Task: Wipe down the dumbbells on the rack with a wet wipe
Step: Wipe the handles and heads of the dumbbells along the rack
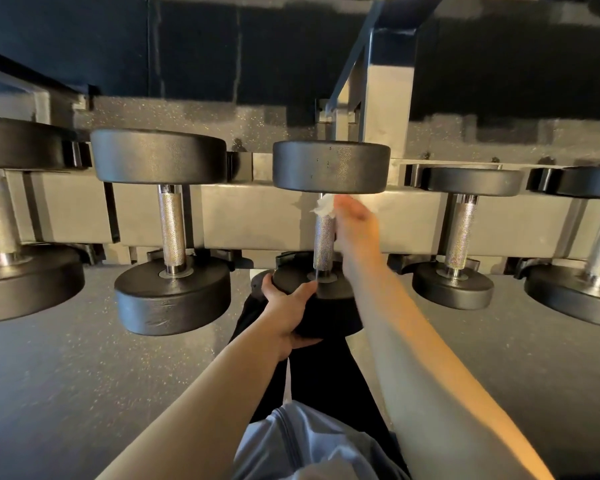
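Dumbbells are seen resting in a row on the grey rack (257, 216), each laid front to back across its rails. The middle dumbbell (330, 168) is the one being worked on, lying directly between the two hands; others are set to the left of the left hand and to the right of the right hand. Its near head is gripped by the left hand (286, 311), fingers curled round the rim and thumb laid on the inner face. The knurled handle (324, 242) is touched at its far end by the wet wipe (324, 206), which is pinched in the fingers of the right hand (355, 220).

A slip is judged possible: if the near head is pulled or twisted while the handle is rubbed, the dumbbell could be rolled off its cradle towards the legs below. The damp wipe could also be snagged and torn on the knurling.

The right fingertips are blurred. The outermost dumbbells are cut off by the frame edges, and the cradle under the held head is hidden.
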